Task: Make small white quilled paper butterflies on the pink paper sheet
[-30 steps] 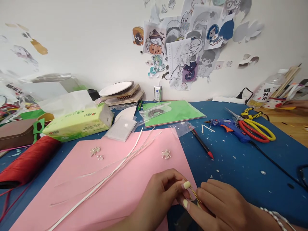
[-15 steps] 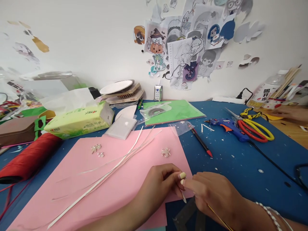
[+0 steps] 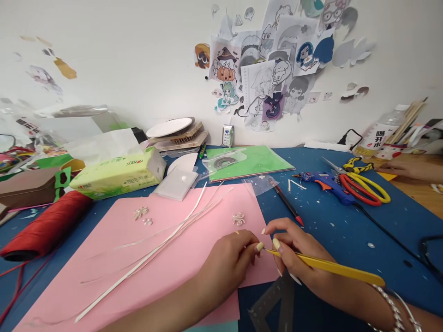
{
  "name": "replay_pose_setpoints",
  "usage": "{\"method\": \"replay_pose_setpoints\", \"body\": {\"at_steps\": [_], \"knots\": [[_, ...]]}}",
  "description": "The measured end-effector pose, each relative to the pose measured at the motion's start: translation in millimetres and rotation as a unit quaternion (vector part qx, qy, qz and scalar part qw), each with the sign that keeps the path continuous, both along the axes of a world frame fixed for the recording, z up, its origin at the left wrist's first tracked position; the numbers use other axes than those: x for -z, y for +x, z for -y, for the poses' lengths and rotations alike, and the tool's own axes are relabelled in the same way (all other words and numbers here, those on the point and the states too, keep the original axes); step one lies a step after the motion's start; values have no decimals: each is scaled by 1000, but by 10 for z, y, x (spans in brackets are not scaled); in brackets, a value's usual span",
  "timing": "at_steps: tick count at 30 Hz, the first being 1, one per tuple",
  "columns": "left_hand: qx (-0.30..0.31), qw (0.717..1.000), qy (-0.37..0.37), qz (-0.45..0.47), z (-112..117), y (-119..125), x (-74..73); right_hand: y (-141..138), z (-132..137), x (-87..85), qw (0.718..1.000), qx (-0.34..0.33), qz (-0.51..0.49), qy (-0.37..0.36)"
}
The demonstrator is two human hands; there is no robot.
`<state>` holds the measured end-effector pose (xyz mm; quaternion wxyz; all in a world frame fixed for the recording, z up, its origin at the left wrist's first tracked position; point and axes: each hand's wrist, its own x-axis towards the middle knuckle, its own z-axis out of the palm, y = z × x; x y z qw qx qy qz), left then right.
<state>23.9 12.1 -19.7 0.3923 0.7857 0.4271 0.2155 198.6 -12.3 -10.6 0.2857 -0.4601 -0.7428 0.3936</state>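
My right hand (image 3: 294, 253) is closed on yellow tweezers (image 3: 332, 266), with their fine tip pointing left. That tip meets the fingertips of my left hand (image 3: 230, 258), which are pinched together; whatever they hold is too small or hidden to make out. Both hands are over the lower right corner of the pink paper (image 3: 194, 295). Beyond my left hand lies a curled white paper ornament (image 3: 238, 218). Farther left are another ornament (image 3: 140, 212) and some small white beads (image 3: 147, 221). Long white paper strips (image 3: 152, 251) run diagonally across the pink sheet.
A blue glue gun (image 3: 327, 184), scissors (image 3: 358, 189) and a black pen (image 3: 287, 203) lie to the right. A dark triangular ruler (image 3: 284, 304) is under my right hand. At left are a tissue pack (image 3: 119, 173) and a red thread spool (image 3: 48, 226). Another person's hand (image 3: 408, 169) shows far right.
My right hand has turned and opened away from my left fingertips. The tweezers, earlier mostly hidden beneath it, now stretch across it with their tip at my left fingers.
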Motion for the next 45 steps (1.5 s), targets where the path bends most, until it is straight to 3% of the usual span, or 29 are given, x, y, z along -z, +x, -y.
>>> {"method": "replay_pose_setpoints", "body": {"at_steps": [4,13,23,39,45], "knots": [[13,989,96,-110,38,6,14,-28,5,41,1000,-8,3,-5],[34,971,149,-185,53,29,39,-38,33,30,996,-13,59,61],[36,967,167,-188,45,34,74,-89,63,141,971,-10,78,226],[61,963,178,-194,23,21,52,-74,37,184,960,-29,134,242],[39,965,190,-176,74,-3,-57,76,-118,154,943,53,200,260]]}}
